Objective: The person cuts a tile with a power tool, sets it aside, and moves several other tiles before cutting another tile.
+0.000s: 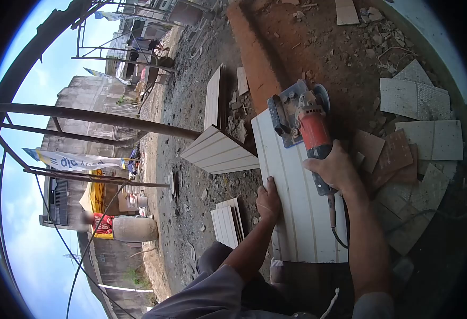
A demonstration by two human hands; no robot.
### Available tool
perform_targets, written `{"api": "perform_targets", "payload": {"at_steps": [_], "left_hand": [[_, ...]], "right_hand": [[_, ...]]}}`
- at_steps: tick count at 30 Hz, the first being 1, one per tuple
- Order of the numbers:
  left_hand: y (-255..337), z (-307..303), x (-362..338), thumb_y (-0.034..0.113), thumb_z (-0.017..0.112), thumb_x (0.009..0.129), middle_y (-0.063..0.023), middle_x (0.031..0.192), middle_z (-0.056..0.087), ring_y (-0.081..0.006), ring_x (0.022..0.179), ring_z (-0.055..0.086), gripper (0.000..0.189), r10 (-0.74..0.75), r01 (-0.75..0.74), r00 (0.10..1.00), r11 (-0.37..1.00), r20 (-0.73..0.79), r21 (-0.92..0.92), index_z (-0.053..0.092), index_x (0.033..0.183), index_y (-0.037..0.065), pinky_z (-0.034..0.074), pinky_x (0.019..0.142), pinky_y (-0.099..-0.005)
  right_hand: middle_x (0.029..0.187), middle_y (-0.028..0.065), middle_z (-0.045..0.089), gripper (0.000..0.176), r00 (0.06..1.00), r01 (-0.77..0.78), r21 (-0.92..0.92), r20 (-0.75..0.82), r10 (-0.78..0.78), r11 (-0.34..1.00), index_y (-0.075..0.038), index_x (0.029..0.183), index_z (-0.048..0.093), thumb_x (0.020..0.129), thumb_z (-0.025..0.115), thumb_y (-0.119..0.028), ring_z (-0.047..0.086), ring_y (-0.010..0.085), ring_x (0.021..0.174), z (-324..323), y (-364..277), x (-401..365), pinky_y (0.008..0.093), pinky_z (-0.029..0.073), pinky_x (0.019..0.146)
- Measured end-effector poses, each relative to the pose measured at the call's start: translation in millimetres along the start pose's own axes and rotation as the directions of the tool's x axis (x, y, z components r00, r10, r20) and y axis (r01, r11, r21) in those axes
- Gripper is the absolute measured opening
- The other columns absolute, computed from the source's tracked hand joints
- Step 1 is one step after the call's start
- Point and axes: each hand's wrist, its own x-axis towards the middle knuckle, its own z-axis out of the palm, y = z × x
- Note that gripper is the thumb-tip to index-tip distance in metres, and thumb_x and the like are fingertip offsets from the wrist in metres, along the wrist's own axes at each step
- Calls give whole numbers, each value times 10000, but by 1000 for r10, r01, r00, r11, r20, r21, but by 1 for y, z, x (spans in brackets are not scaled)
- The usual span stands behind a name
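A pale tile with long lengthwise stripes point(292, 212) lies in front of me. My left hand point(268, 201) is closed on its left edge, thumb on top; the fingers underneath are partly hidden. My right hand point(335, 169) is wrapped around the black rear body of a red angle grinder point(314, 130). The grinder is fixed to a flat base plate point(289, 114) that sits at the tile's far end. Its round disc point(321, 97) shows on the far right side of the plate. A dark cord runs from the grinder's rear past my right forearm.
Striped tiles point(220, 151) lean together beyond my left hand, and a small tile stack point(226, 223) lies nearer. Broken tile pieces point(414, 98) cover the ground at right. A metal pole point(100, 118) reaches in from the left. Farther off, a person in red point(103, 226) is near a barrel point(135, 229).
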Motion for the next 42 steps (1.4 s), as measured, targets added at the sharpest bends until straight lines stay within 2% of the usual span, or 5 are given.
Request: {"api": "perform_targets", "payload": {"at_steps": [18,29,31,33,42], "left_hand": [[0,-5,-2,670,408,935,-336,1067,630,-492,1057,594,747,14,-15,999,999,-39,-39,586,1023,-50,440,927,-514],[-6,0,4,645,404,946,-338,1062,634,-487,1056,595,727,45,-48,996,998,-77,-33,597,1051,-48,444,926,-503],[-2,-3,0,622,404,959,-329,1042,642,-465,1021,612,713,35,-38,999,997,-38,-70,606,1033,-58,451,910,-487],[-21,8,14,608,415,964,-312,1018,654,-431,978,630,716,88,-85,996,968,2,-236,617,1001,-77,461,890,-472],[-20,12,11,597,426,967,-282,1034,670,-365,946,656,755,146,-137,989,937,5,-322,631,1066,-124,503,849,-425]], "right_hand": [[963,248,673,756,999,37,4,-31,-37,999,112,1206,477,667,736,-351,707,336,853,5,5,-1,380,547,805],[1068,301,652,797,1000,26,-16,-3,-26,1000,128,1230,463,668,741,-363,683,375,983,7,10,5,386,536,882],[1012,280,659,765,999,27,18,-33,-26,999,121,1169,493,662,756,-387,691,351,930,7,12,3,393,545,814],[1086,317,640,786,1000,13,-33,-27,-14,999,123,1199,471,675,750,-392,667,386,1023,4,11,0,412,526,890],[1148,325,619,802,1000,5,41,13,-6,999,109,1274,390,708,709,-361,636,409,1087,5,19,-2,410,501,967]]}}
